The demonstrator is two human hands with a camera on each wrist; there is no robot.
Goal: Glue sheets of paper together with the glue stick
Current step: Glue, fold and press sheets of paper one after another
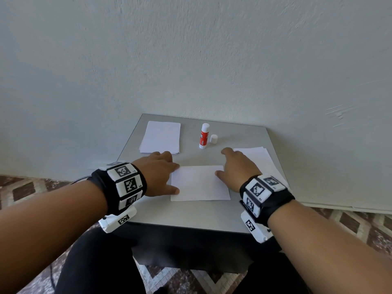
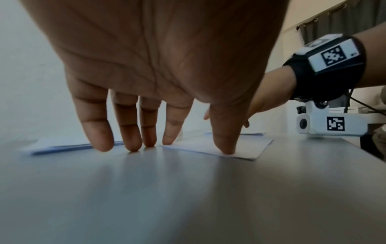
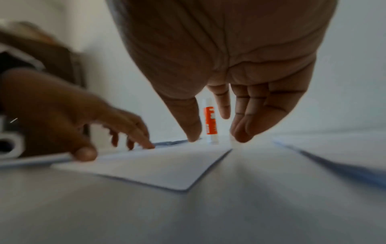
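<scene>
Here, glue stick stands upright just beyond right hand | both hands flat, fingers spread, on sheet | left hand farther from it

L grip, R grip: fingers extended

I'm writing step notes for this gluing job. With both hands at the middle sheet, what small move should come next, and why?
Probably the right hand reaches forward for the glue stick: it stands uncapped, cap beside it, while the left hand already steadies the sheet at its edge.
</scene>
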